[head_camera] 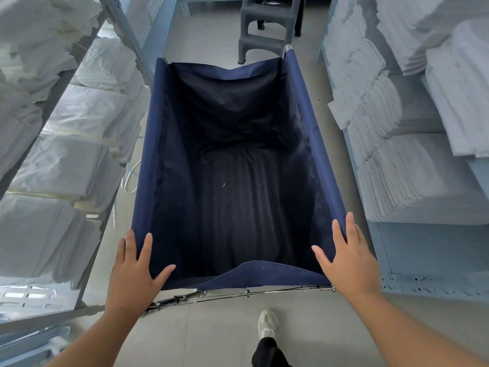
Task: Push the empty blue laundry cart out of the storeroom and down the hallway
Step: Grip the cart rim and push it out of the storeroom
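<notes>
1. Blue laundry cart (238, 165) stands in the storeroom aisle, between two runs of shelving. Its fabric bin is empty; only dark creased lining shows at the bottom.
2. Left hand (135, 271) lies flat on the cart's near left corner, fingers spread wide, thumb hooked over the near hem. Nothing is gripped; the palm presses the rim.
3. Right hand (346, 258) mirrors it on the cart's near right corner, also splayed open, fingers running up the side rail.
4. My read: palms at both corners give an even, straight shove and let the person steer by leaning on one side.
5. Grey step stool (267, 27) sits just beyond the cart's far end, in its line; the cart would likely have to turn or back away from it.
6. Stacked white linens (391, 144) on the shelf to the cart's right, bagged bundles (79, 165) on the shelf to its left. The gaps either side of the cart are tight.
7. One white sneaker (268, 324) is planted behind the cart's near edge, seemingly mid-stride.
8. Chrome folding frame (238, 295) shows under the cart's near hem.
9. No brand, label or writing legible anywhere.
</notes>
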